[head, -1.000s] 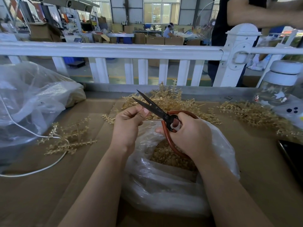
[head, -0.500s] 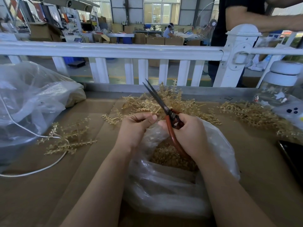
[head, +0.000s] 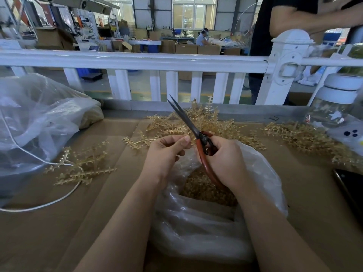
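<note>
Red-brown handles of the scissors (head: 202, 138) sit in my right hand (head: 225, 161), fingers wrapped round them; blades closed together, tips pointing far and slightly left, over the heap of golden sprigs (head: 206, 118); left hand (head: 165, 154) curled, thumb against fingertips just beside the pivot; cannot tell whether it pinches anything; both hands above the open clear bag (head: 196, 228) of golden bits, near centre of the bench (head: 59, 222).

Pretty bright daylight from the windows (head: 188, 14) behind the white railing (head: 133, 60), which bows from fisheye; scissors (head: 184, 118) in front stay sharp, shadows soft.
</note>
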`<state>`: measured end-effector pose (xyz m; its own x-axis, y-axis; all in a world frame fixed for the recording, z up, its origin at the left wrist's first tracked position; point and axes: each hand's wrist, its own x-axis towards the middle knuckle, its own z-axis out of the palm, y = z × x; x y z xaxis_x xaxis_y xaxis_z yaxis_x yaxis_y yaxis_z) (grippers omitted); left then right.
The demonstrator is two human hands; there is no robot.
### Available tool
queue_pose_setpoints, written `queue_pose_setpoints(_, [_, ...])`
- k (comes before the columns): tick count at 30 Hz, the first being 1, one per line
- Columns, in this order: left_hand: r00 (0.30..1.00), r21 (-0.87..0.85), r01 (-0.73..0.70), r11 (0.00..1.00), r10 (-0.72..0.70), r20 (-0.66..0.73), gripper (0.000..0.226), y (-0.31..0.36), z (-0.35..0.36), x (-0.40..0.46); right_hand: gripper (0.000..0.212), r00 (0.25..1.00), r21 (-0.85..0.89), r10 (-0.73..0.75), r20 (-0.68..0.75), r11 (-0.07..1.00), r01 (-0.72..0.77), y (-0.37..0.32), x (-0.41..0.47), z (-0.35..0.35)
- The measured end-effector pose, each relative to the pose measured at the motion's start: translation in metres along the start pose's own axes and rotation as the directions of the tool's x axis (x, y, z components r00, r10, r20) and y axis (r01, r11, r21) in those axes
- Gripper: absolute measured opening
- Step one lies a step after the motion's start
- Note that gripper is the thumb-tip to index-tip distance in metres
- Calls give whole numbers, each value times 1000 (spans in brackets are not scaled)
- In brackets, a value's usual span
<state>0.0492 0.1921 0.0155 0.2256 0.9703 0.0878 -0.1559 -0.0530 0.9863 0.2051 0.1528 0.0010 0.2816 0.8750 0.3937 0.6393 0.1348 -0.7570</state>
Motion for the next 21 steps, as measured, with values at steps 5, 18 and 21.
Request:
queue_pose_setpoints(5, [998, -33, 63, 997, -63, 1, 6, 2, -2, 1, 40, 999, -53, -37, 10, 998, 37, -2, -2, 0])
queue_pose_setpoints(18, [997, -108, -69, 992, 66, -28, 25, 6, -2, -2, 58, 993, -342, -115, -11, 934, 105, -1, -6, -6])
queue_pose_setpoints(21, [995, -115, -95, 989, 97, 5, 24, 6, -2, -2, 55, 991, -366, -129, -18, 924, 114, -1, -6, -7])
